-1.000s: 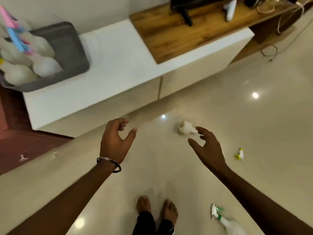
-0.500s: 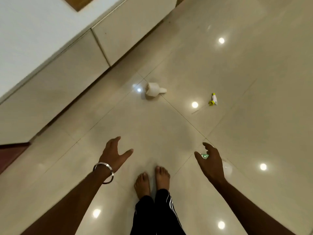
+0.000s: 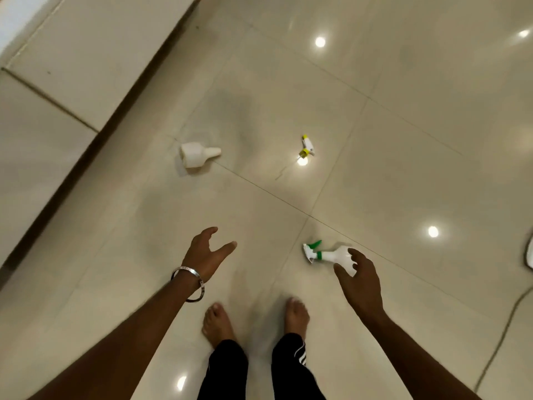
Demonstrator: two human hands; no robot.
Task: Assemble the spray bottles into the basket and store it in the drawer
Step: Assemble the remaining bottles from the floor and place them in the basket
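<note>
Left to right on the tiled floor: capless white bottle lying near the cabinet base; left hand, open, empty; yellow trigger head; green-trigger spray bottle lying under the open right hand, fingers spread above it.

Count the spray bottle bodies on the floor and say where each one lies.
2. One headless white bottle lies on its side near the cabinet base. One green-headed bottle lies under the right hand. The yellow spray head is loose. Others may lie outside the frame.

Silver bangle on left wrist, black white-striped trousers, bare feet
</note>
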